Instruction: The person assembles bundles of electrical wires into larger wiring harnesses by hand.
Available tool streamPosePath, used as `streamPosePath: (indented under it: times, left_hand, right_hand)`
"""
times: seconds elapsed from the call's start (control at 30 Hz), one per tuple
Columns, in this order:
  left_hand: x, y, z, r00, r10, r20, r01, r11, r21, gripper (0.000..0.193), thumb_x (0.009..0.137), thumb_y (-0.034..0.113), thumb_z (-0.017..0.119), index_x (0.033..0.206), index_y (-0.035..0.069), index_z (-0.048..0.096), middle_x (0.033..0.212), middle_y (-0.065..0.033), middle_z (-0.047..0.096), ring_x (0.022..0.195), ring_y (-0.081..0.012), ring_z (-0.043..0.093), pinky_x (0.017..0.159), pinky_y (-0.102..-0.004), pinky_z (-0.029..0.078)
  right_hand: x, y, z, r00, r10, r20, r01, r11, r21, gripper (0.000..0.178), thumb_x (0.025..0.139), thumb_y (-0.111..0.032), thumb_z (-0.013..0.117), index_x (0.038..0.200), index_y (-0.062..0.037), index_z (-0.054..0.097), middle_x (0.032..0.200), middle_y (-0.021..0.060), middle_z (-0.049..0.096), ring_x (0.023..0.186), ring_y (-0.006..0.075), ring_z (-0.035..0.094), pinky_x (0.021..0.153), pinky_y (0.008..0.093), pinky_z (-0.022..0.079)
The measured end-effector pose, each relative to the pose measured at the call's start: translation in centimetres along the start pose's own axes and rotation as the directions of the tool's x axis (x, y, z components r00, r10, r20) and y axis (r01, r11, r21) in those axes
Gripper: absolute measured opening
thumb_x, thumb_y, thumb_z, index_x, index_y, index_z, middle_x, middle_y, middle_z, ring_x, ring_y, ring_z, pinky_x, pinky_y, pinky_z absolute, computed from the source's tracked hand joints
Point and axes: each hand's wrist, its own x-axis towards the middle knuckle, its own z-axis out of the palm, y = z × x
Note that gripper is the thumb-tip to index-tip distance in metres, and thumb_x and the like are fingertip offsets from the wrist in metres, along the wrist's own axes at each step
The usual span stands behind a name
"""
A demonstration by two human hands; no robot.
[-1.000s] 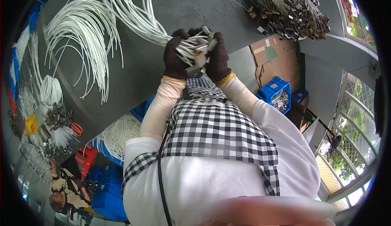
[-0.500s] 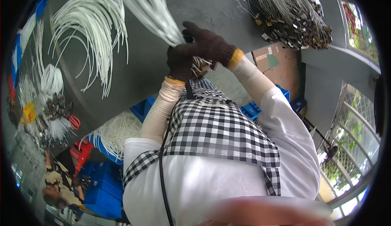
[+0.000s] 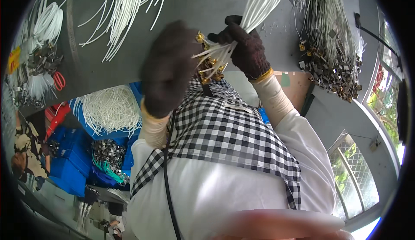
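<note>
My right hand (image 3: 250, 50), in a dark glove, is closed round a bundle of white wires (image 3: 266, 2). The wires run up and away over the grey table, and their near ends fan out below my fist toward my apron. Brass-coloured metal end pieces (image 3: 212, 65) sit on those near ends, in front of the checked cloth. To their left is my left hand (image 3: 166, 67), gloved too and smeared by motion; its fingers cannot be made out. Whether it touches the end pieces is unclear.
Loose white wires (image 3: 129, 11) lie at the table's far left. Wires with dark metal ends (image 3: 333, 63) hang at the right edge. Blue bins (image 3: 75, 153) stand lower left, one holding coiled white wires (image 3: 110, 110). Red-handled scissors (image 3: 59, 80) lie farther left. A person (image 3: 30, 149) is beyond.
My hands have drawn apart: the left moved left and down, the right moved right with the wire bundle. The brass end pieces show more fully. The whole view has shifted.
</note>
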Motion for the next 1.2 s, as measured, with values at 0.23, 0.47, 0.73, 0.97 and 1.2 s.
streamPosePath:
  times: [0.23, 0.47, 0.73, 0.97, 1.2]
  left_hand:
    - [-5.7, -2.8, 4.8, 0.579, -0.811, 0.089, 0.541, 0.3, -0.786, 0.062, 0.105, 0.047, 0.027, 0.144, 0.002, 0.043, 0.148, -0.0135, 0.044, 0.136, -0.0274, 0.042, 0.115, -0.0415, 0.032]
    - [-3.0, -0.3, 7.4, 0.417, -0.855, 0.308, 0.377, -0.146, -0.915, 0.07, 0.102, 0.059, 0.03, 0.146, 0.006, 0.041, 0.143, -0.0124, 0.049, 0.131, -0.0255, 0.049, 0.111, -0.0398, 0.039]
    - [-4.0, -2.3, 7.7, 0.37, -0.761, 0.533, 0.257, -0.468, -0.846, 0.067, 0.102, 0.058, 0.032, 0.145, 0.007, 0.043, 0.14, -0.0135, 0.052, 0.127, -0.0261, 0.051, 0.11, -0.043, 0.04]
    - [-3.3, -1.4, 8.0, 0.441, -0.707, 0.553, 0.034, -0.602, -0.797, 0.066, 0.101, 0.056, 0.038, 0.142, 0.005, 0.047, 0.139, -0.0128, 0.054, 0.128, -0.029, 0.051, 0.11, -0.0467, 0.039]
    - [-5.4, -3.5, 7.7, 0.547, -0.706, 0.45, -0.046, -0.561, -0.826, 0.069, 0.101, 0.058, 0.036, 0.142, 0.004, 0.046, 0.141, -0.0146, 0.051, 0.131, -0.0293, 0.048, 0.114, -0.0456, 0.033]
  right_hand:
    - [0.8, -0.3, 1.0, 0.846, 0.513, 0.144, -0.231, 0.11, 0.967, 0.029, 0.093, -0.013, 0.06, 0.115, 0.0032, 0.05, 0.068, 0.0033, 0.048, 0.069, 0.0176, 0.057, 0.089, 0.0452, 0.056]
    - [0.7, -0.1, 2.4, 0.83, 0.549, 0.1, -0.303, 0.292, 0.907, 0.04, 0.093, -0.021, 0.066, 0.124, -0.0026, 0.048, 0.089, 0.011, 0.061, 0.082, 0.025, 0.063, 0.092, 0.0484, 0.053]
    - [1.3, -0.7, 1.6, 0.773, 0.63, 0.075, -0.384, 0.371, 0.846, 0.037, 0.093, -0.022, 0.064, 0.119, 0.0004, 0.051, 0.082, 0.0106, 0.063, 0.081, 0.0249, 0.067, 0.083, 0.0425, 0.056]
    - [1.1, -1.7, 2.8, 0.759, 0.651, -0.012, -0.27, 0.331, 0.904, 0.031, 0.094, -0.022, 0.063, 0.114, -0.0012, 0.052, 0.074, 0.0037, 0.055, 0.069, 0.0171, 0.056, 0.087, 0.0442, 0.054]
    - [1.4, -2.0, 1.2, 0.808, 0.59, -0.003, -0.149, 0.21, 0.966, 0.021, 0.095, -0.023, 0.063, 0.1, -0.0057, 0.053, 0.067, -0.0012, 0.045, 0.064, 0.0137, 0.048, 0.086, 0.0438, 0.051]
